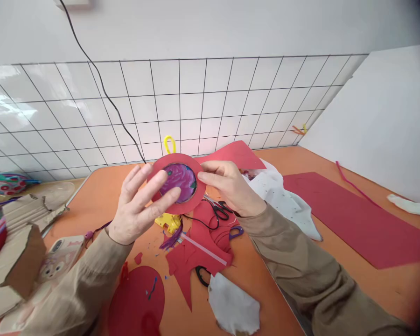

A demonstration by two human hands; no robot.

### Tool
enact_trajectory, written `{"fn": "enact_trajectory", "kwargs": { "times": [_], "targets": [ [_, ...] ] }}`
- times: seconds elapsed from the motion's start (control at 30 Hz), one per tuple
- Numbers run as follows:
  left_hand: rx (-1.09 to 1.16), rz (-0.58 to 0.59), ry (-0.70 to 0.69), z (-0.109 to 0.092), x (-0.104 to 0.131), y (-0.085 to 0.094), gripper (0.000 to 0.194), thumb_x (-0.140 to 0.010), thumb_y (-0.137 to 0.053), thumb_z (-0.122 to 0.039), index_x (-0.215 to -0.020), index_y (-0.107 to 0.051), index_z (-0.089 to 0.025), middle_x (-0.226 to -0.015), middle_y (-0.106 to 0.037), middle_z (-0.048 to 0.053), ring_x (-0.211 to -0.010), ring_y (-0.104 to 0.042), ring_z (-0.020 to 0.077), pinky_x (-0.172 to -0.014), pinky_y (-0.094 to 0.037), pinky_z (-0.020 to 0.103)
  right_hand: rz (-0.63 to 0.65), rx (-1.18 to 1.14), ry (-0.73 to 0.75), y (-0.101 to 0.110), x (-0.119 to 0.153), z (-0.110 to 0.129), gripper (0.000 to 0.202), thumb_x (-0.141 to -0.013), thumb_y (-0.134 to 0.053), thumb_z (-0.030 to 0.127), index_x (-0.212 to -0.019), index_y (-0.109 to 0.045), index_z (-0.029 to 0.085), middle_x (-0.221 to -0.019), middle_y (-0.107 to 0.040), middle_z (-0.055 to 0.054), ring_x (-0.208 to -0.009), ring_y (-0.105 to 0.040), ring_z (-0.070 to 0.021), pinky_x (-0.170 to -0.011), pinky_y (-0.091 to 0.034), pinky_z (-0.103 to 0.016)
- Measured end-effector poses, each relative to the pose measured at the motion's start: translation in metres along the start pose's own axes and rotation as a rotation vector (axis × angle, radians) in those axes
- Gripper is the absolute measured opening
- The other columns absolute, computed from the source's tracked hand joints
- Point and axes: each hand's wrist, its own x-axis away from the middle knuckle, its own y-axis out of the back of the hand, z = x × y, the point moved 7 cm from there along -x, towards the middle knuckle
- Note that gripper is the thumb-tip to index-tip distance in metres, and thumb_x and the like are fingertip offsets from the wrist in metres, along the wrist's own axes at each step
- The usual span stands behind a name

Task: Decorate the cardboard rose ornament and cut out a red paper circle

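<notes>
A round red paper ornament (200, 197) is held up above the table, with a purple flower-patterned centre (187, 184). A yellow loop (169, 143) rises behind its top edge. My right hand (227, 184) pinches the ornament's right rim between thumb and fingers. With fingers spread, my left hand (135, 205) lies over the left side, its fingertips at the purple centre. Just below the ornament are a yellow piece (168, 223) and a purple tassel (171, 239); whether they hang from it I cannot tell.
Red paper scraps (182, 261), black-handled scissors (222, 211) and a white cloth-like piece (234, 303) lie on the orange table. A red sheet (357, 214) is at right, a crumpled white bag (283, 200) nearer. Cardboard (24, 261) and a phone (61, 254) occupy the left.
</notes>
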Motion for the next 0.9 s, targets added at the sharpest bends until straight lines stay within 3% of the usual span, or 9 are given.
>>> {"fn": "enact_trajectory", "kwargs": {
  "times": [0.13, 0.23, 0.3, 0.37, 0.47, 0.57, 0.63, 0.73, 0.9],
  "targets": [
    [0.105, -0.131, 0.343, 0.035, 0.006, 0.008, 0.053, -0.079, -0.063, -0.005, -0.122, -0.066, -0.036, -0.137, -0.061, 0.003, -0.136, -0.045, 0.0275, -0.116, -0.030, 0.049, -0.056, 0.202, 0.127, 0.006, 0.001, 0.009, 0.012, -0.081, -0.066, 0.027, -0.086, -0.074, 0.019, -0.083, -0.073, -0.002, -0.082, -0.066, -0.0179, -0.076, -0.053, -0.032],
    [0.483, -0.178, 0.757, 0.057, 0.013, 0.002, 0.049, -0.078, -0.061, -0.013, -0.123, -0.066, -0.029, -0.134, -0.063, 0.007, -0.130, -0.052, 0.0291, -0.109, -0.040, 0.049, -0.043, 0.269, 0.147, 0.004, 0.002, 0.008, 0.013, -0.082, -0.064, 0.027, -0.086, -0.073, 0.017, -0.082, -0.071, -0.003, -0.080, -0.065, -0.0182, -0.074, -0.053, -0.033],
    [0.857, -0.136, 1.056, 0.060, 0.021, -0.015, 0.033, -0.081, -0.061, -0.030, -0.112, -0.072, -0.024, -0.117, -0.072, 0.010, -0.114, -0.063, 0.0314, -0.093, -0.052, 0.047, -0.035, 0.317, 0.147, 0.001, 0.003, 0.005, 0.015, -0.082, -0.064, 0.028, -0.084, -0.071, 0.016, -0.081, -0.070, -0.004, -0.078, -0.064, -0.0178, -0.071, -0.052, -0.032],
    [1.064, 0.012, 1.219, 0.050, 0.024, -0.030, 0.046, -0.086, -0.054, -0.055, -0.104, -0.075, -0.019, -0.111, -0.074, 0.014, -0.104, -0.067, 0.0331, -0.080, -0.056, 0.043, -0.016, 0.360, 0.137, -0.003, 0.004, 0.000, 0.015, -0.082, -0.064, 0.028, -0.082, -0.071, 0.015, -0.079, -0.069, -0.004, -0.076, -0.062, -0.0174, -0.068, -0.051, -0.031],
    [1.092, 0.066, 1.267, 0.041, 0.023, -0.034, 0.048, -0.080, -0.062, -0.061, -0.091, -0.078, -0.017, -0.082, -0.076, 0.010, -0.078, -0.070, 0.0278, -0.064, -0.054, 0.036, 0.044, 0.422, 0.114, -0.011, 0.006, -0.010, 0.014, -0.083, -0.063, 0.028, -0.079, -0.070, 0.016, -0.076, -0.067, -0.002, -0.073, -0.060, -0.0170, -0.064, -0.049, -0.030],
    [1.008, 0.030, 1.298, 0.041, 0.025, -0.031, 0.031, -0.075, -0.075, -0.048, -0.069, -0.076, -0.018, -0.061, -0.068, 0.002, -0.055, -0.061, 0.0164, -0.054, -0.047, 0.028, 0.096, 0.452, 0.097, -0.016, 0.006, -0.017, 0.014, -0.083, -0.063, 0.027, -0.081, -0.070, 0.016, -0.077, -0.067, -0.002, -0.074, -0.061, -0.0179, -0.065, -0.049, -0.030],
    [0.980, 0.027, 1.293, 0.041, 0.025, -0.029, 0.028, -0.076, -0.077, -0.043, -0.062, -0.074, -0.018, -0.058, -0.066, 0.000, -0.053, -0.056, 0.0125, -0.052, -0.044, 0.025, 0.109, 0.453, 0.086, -0.017, 0.006, -0.019, 0.015, -0.083, -0.062, 0.027, -0.083, -0.071, 0.016, -0.077, -0.067, -0.002, -0.075, -0.061, -0.0183, -0.066, -0.049, -0.031],
    [0.978, 0.039, 1.251, 0.039, 0.021, -0.028, 0.026, -0.079, -0.073, -0.043, -0.070, -0.076, -0.019, -0.062, -0.067, 0.000, -0.057, -0.056, 0.0116, -0.056, -0.045, 0.023, 0.112, 0.452, 0.065, -0.019, 0.004, -0.021, 0.016, -0.083, -0.061, 0.027, -0.086, -0.071, 0.015, -0.078, -0.067, -0.003, -0.074, -0.060, -0.0178, -0.066, -0.048, -0.030],
    [1.017, 0.049, 1.278, 0.037, 0.020, -0.031, 0.018, -0.069, -0.084, -0.033, -0.072, -0.076, -0.017, -0.068, -0.070, 0.000, -0.061, -0.058, 0.0103, -0.060, -0.047, 0.021, 0.145, 0.445, 0.030, -0.024, 0.005, -0.027, 0.017, -0.085, -0.059, 0.027, -0.086, -0.071, 0.015, -0.080, -0.066, -0.004, -0.074, -0.058, -0.0170, -0.066, -0.047, -0.029]
  ]
}}
